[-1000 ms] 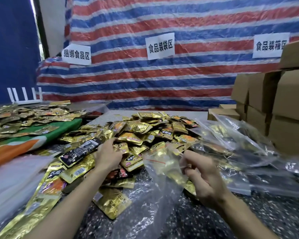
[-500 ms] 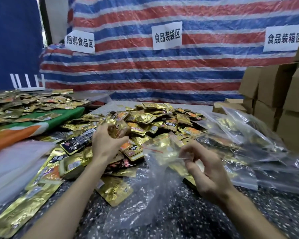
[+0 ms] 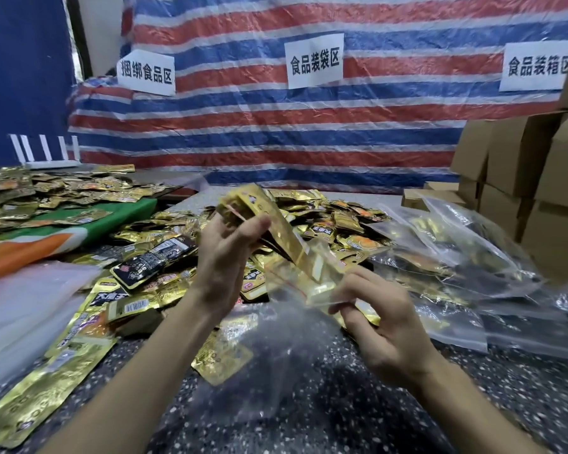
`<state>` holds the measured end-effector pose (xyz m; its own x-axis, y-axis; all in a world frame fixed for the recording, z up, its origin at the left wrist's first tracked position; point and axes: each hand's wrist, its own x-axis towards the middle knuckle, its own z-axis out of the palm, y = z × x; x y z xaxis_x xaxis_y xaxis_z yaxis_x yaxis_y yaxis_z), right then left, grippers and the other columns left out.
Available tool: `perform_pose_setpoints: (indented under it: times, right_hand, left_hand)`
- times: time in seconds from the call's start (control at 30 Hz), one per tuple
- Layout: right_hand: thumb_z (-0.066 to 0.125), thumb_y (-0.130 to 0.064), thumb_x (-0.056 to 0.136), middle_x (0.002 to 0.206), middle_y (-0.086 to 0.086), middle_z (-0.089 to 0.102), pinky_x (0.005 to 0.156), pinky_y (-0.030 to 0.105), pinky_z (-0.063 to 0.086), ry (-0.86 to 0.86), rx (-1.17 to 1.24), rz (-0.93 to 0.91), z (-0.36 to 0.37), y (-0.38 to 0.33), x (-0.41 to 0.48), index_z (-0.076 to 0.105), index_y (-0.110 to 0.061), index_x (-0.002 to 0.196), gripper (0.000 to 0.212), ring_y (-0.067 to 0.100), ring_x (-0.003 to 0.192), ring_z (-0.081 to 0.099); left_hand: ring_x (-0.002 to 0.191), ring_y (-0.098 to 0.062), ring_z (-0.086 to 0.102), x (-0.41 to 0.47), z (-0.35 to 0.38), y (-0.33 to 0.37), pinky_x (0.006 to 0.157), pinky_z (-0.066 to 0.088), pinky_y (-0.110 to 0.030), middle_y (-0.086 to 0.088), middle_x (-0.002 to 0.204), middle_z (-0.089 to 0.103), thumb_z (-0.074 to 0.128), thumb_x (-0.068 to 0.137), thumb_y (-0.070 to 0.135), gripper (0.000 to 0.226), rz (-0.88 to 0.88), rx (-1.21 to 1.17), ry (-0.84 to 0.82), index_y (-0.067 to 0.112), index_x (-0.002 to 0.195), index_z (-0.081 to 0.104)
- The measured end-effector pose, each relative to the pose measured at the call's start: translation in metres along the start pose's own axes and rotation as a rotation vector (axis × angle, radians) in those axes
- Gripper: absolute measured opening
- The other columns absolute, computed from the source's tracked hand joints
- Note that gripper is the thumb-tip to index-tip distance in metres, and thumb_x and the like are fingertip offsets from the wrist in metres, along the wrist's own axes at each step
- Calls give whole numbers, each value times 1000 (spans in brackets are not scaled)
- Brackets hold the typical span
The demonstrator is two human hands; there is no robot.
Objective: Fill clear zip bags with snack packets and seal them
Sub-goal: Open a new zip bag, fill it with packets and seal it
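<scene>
In the middle of the frame, the left hand (image 3: 225,257) had its grip curled round a long gold foil snack packet (image 3: 281,229), possibly with another behind it, though blur made the count uncertain. The packet slanted down to the right, its lower end at or just inside the mouth of a clear plastic zip bag (image 3: 276,348). The right hand (image 3: 387,329), lower right of centre, pinched the bag's upper edge in a closed grip. The rest of the bag hung slack towards the dark speckled tabletop (image 3: 358,414).

A heap of gold foil packets (image 3: 341,224) lay behind the hands. Filled clear bags (image 3: 456,257) were spread at the right of the frame.

The main risk appeared to be the bag's mouth. It was held on one side only, so the limp film could fold shut and the packet's corner could catch on the zip strip, or slide down outside the bag. A hard push might also tug the edge out of the right hand's pinch. If the long packet sat crooked and stuck out past the zip line, the seal would probably not close along its whole length.
</scene>
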<state>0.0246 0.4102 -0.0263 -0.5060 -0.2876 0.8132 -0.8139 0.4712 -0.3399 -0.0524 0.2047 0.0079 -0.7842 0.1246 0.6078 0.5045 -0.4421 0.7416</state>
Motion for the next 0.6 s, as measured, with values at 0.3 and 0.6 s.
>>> perform_pose_setpoints:
  times: [0.3, 0.6]
  right_hand:
    - [59, -19, 90, 91, -5, 63, 76, 16, 46, 185, -32, 44, 5, 4, 0, 69, -14, 91, 11, 8, 89, 61]
    - [60, -18, 92, 92, -7, 66, 77, 24, 51, 319, -42, 108, 0, 5, 3, 64, -23, 96, 7, 9, 89, 64]
  left_hand:
    - [92, -15, 72, -6, 5, -3, 77, 57, -26, 4, 93, 75, 85, 67, 20, 32, -265, 204, -304, 24, 97, 74]
    - [114, -22, 66, -6, 11, 4, 94, 55, -34, -5, 119, 70, 80, 63, 61, 77, -140, 138, -174, 9, 118, 64]
